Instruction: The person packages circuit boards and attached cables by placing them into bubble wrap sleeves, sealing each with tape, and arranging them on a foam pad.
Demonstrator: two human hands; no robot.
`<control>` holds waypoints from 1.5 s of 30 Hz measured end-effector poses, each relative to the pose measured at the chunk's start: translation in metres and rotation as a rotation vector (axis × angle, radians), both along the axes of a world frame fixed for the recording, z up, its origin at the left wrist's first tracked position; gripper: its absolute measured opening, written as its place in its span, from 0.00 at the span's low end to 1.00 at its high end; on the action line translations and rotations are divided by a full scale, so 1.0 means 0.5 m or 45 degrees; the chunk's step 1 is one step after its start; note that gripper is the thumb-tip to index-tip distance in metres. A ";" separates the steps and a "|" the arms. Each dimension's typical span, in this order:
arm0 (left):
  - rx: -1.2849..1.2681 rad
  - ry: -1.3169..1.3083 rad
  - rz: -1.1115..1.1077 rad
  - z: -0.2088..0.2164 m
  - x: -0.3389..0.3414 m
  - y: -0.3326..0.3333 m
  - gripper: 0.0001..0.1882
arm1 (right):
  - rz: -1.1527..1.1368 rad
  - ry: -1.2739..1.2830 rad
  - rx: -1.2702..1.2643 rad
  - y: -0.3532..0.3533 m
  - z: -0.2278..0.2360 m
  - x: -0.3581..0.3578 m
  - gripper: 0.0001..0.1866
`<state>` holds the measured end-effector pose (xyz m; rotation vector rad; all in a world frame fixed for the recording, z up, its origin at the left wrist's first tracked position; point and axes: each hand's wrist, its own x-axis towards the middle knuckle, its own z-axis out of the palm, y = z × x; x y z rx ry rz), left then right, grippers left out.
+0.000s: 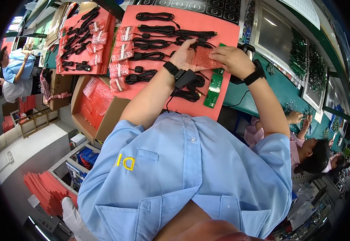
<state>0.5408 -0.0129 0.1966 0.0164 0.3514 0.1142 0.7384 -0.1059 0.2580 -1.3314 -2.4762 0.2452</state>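
Observation:
A red bubble-wrap pouch [204, 58] is held between my two hands above a pink foam sheet [153, 95]. My left hand [184, 55] grips the pouch's left side, palm partly turned up. My right hand [234, 61] is closed on its right edge; whatever the pouch contains is hidden. Just below my right hand lie green circuit boards [213, 91] in a column. Coiled black cables [149, 55] are set out in rows left of and behind my hands. Along the sheet's left edge, small red bubble-wrap packets [121, 52] with white strips form a column.
Another pink sheet [106, 32] with cables and packets lies to the left. Below it stands a cardboard box [110, 114] holding red bubble wrap [96, 94]. At right is a green bench [245, 103] with framed panels [275, 34]. Co-workers sit at right and stand far left.

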 end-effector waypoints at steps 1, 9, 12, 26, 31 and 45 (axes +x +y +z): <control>0.121 0.120 -0.007 0.002 0.005 -0.006 0.20 | -0.006 0.003 -0.001 -0.005 0.001 -0.003 0.17; 0.150 0.206 -0.075 0.006 0.004 -0.009 0.23 | -0.002 -0.099 0.173 -0.014 -0.002 -0.012 0.18; 0.093 -0.058 -0.160 0.003 -0.004 0.000 0.23 | -0.460 0.463 -0.398 0.001 0.004 0.000 0.17; 0.503 0.195 0.383 -0.022 0.022 -0.062 0.16 | -0.484 0.720 -0.175 0.051 0.011 -0.014 0.09; -0.331 0.464 0.117 -0.003 0.046 -0.039 0.39 | -0.418 0.569 0.036 0.005 0.026 -0.029 0.11; 0.385 0.296 -0.152 0.010 0.052 -0.019 0.10 | 0.123 -0.093 0.422 -0.040 0.038 -0.021 0.16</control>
